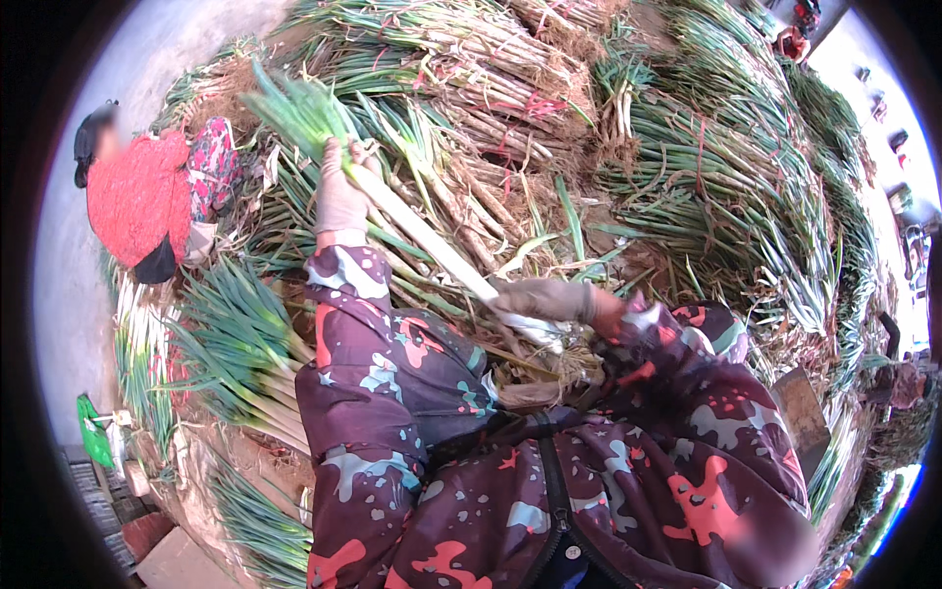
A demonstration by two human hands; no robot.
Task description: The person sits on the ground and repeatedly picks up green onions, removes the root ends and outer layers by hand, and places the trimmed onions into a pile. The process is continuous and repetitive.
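Observation:
A long green onion [432, 239] stretches slantwise in front of me, its green leaves pointing to the far left and its white stalk toward my lap. My left hand [343, 191], in a pale glove, is closed around it just below the leaves. Farther down, the gloved right hand [545, 299] is wrapped over the white stalk. Beneath that hand lie dry peeled leaves [549, 378] between my legs. To the left of my left sleeve sits a pile of cleaned green onions [245, 344] with white stalks.
Heaps of untrimmed green onions [471, 88] with roots and red ties spread ahead, and more bundles [726, 187] lie at the right. A person in a red top [142, 201] sits at the far left. A green bag [95, 432] lies near the left edge.

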